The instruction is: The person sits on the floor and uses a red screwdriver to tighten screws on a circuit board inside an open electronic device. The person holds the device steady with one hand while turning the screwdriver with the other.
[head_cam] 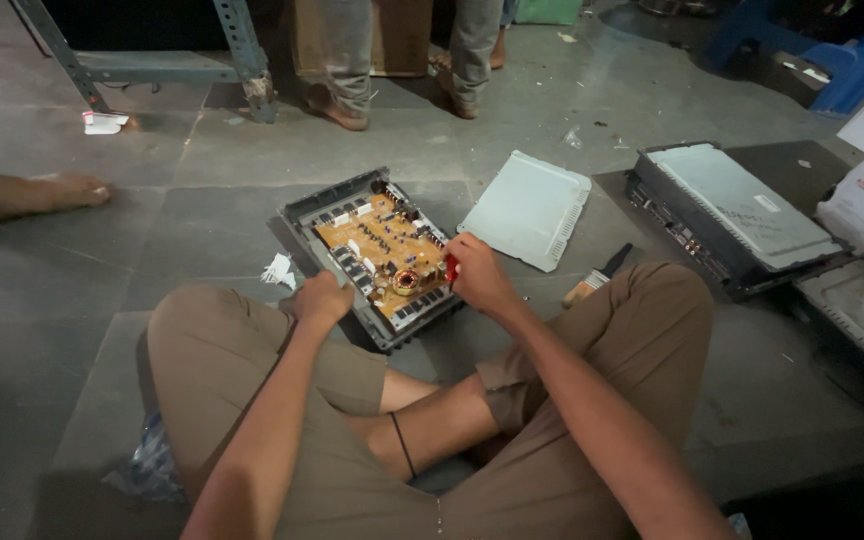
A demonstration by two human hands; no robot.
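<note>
Crossed legs (432, 440) near; right hand (480, 278) closed on red-handled tool (450, 268) over open circuit-board chassis (377, 255) on floor. Left hand (320, 298) curled at chassis's near-left edge, grip unclear. Grey cover (527, 208) right, brush (597, 276) beside.

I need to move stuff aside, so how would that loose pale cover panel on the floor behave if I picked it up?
The cover panel looks thin and flat, so probably light and slightly bendy. Lying flush on the floor, its edge may be awkward to lift.
</note>
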